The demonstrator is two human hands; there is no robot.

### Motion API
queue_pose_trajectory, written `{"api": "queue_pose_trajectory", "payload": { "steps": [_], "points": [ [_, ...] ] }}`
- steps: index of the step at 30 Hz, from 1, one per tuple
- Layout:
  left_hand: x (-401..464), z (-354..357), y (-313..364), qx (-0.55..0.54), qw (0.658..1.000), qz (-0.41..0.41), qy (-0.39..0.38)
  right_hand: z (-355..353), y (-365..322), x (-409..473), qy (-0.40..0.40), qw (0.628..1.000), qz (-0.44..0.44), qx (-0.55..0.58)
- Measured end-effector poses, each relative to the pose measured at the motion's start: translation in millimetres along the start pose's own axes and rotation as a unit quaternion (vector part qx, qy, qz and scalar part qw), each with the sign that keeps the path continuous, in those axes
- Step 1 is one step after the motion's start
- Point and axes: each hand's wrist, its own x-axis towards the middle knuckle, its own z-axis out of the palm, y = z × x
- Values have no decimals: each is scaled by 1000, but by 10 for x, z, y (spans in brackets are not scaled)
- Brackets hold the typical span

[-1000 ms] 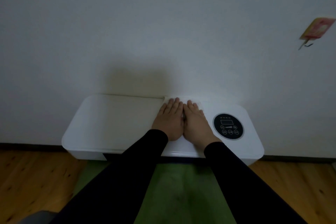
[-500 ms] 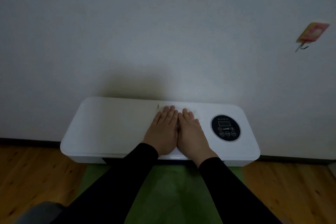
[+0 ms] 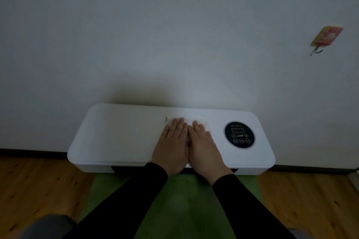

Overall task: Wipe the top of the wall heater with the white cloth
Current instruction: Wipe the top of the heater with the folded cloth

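**Cloth drawn back toward the front edge**

My left hand [image 3: 172,144] and right hand [image 3: 203,146] lie flat, palms pressing the white cloth [image 3: 186,121] on the wall heater [image 3: 120,134]; neither grips it. Over the last second I see both slide from the wall side toward me, so this stroke looks nearly spent. I see 0 containers; the control panel [image 3: 239,135] sits just right.

One head-worn camera, looking forward and down at the wall.

The lens sits above the two sleeved arms, which reach up from the bottom edge toward the wall heater [image 3: 124,134] at mid-frame. Wide angle here: the white wall [image 3: 174,35] fills the upper half, the wooden floor [image 3: 35,184] bends at both lower corners. Close enough to read the round control panel [image 3: 239,135] as buttons. No second view to compare.
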Motion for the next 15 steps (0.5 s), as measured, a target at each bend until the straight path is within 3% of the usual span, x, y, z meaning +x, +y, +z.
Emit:
{"api": "queue_pose_trajectory", "payload": {
  "steps": [15],
  "points": [
    [-547,-33,-62,-5,999,-46,-6,174,-297,-339,-13,999,-22,-29]
  ]
}}
